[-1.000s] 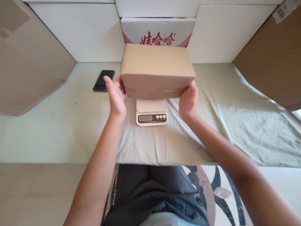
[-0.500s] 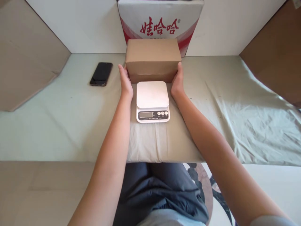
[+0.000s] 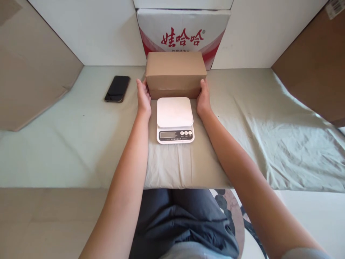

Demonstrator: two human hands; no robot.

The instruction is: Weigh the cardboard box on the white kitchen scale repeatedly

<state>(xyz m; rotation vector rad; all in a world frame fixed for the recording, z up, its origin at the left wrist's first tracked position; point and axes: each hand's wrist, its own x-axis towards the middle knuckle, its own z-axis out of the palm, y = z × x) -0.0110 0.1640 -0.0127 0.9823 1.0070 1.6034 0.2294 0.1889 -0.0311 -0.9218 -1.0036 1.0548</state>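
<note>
A closed brown cardboard box sits at the back of the cloth-covered table, with a hand at each end. My left hand presses its left side, thumb raised and fingers partly hidden by the box edge. Against the right side rests my right hand, its thumb near the upper corner. Between my forearms, just in front of the box, lies a white digital kitchen scale with a bare platform. Its grey display shows no readable figures, and round buttons sit to the right of it.
Left of the box lies a black smartphone. Behind it stands a white and red printed carton against a white wall. Large cardboard panels flank the table at left and right. The greenish cloth is wrinkled toward the right.
The camera view has tilted up slightly, so everything sits a little lower in the picture. Both hands stay at the box's sides, and the box and scale keep nearly the same places.
</note>
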